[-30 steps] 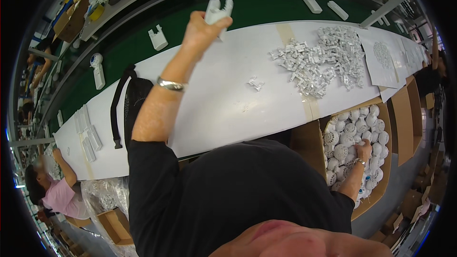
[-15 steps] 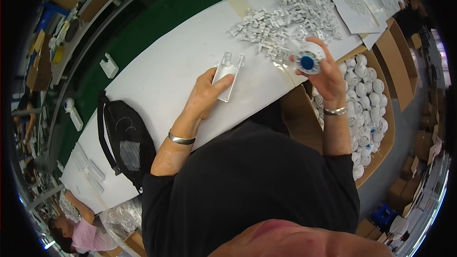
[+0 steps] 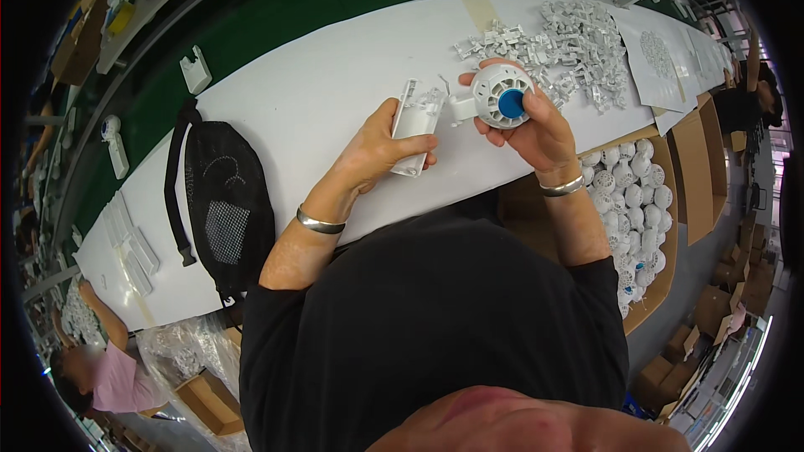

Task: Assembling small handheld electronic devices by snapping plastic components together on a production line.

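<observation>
My left hand [image 3: 373, 151] is closed around a white plastic handle shell [image 3: 413, 121], its thumb across the lower part and its hollow side facing up. In my right hand [image 3: 546, 136] is a round white fan head [image 3: 488, 82] with slotted vents and a blue centre, gripped between thumb and fingers. A short white stem [image 3: 461, 109] sticks out of the fan head toward the shell. A small gap separates the stem from the shell. Both things are held above the white table [image 3: 335, 100].
Many small white plastic parts [image 3: 578, 50] are heaped beyond my right hand. An open cardboard box [image 3: 667, 255] full of white fan heads stands at the right. A black mesh bag [image 3: 226, 192] lies at left. A green conveyor belt [image 3: 293, 29] carries white housings; a co-worker [image 3: 117, 377] sits at lower left.
My right hand has brought the fan head leftward, close to the shell, and turned it so the stem points at the shell. My left hand still holds the shell. The view has shifted slightly.
</observation>
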Tool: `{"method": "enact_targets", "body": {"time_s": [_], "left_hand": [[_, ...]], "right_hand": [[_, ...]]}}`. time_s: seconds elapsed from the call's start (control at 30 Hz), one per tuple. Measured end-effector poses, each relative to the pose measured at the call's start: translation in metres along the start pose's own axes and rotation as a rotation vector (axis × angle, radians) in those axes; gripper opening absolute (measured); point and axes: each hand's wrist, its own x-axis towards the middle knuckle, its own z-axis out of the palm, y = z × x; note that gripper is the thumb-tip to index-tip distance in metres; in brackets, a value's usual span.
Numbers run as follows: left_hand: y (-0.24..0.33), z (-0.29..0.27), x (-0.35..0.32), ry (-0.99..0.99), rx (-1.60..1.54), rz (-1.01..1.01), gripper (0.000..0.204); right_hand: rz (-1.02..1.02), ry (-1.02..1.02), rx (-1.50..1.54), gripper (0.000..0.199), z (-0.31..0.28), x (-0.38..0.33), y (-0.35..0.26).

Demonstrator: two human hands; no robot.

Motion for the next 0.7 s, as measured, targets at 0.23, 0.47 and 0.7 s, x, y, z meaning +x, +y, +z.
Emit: {"method": "enact_targets", "body": {"time_s": [0.23, 0.47, 0.7], "left_hand": [[0.012, 0.003, -0.006, -0.197, -0.059, -0.143, 0.047], [0.007, 0.004, -0.012, -0.238, -0.092, -0.075, 0.042], [-0.003, 0.007, -0.014, -0.187, 0.122, 0.115, 0.039]], "right_hand": [[-0.048, 0.167, -0.194, 0.046, 0.016, 0.013, -0.006], [0.206, 0.118, -0.437, 0.036, 0.013, 0.02, -0.007], [0.297, 0.1, -0.485, 0.033, 0.015, 0.027, -0.008]]}}
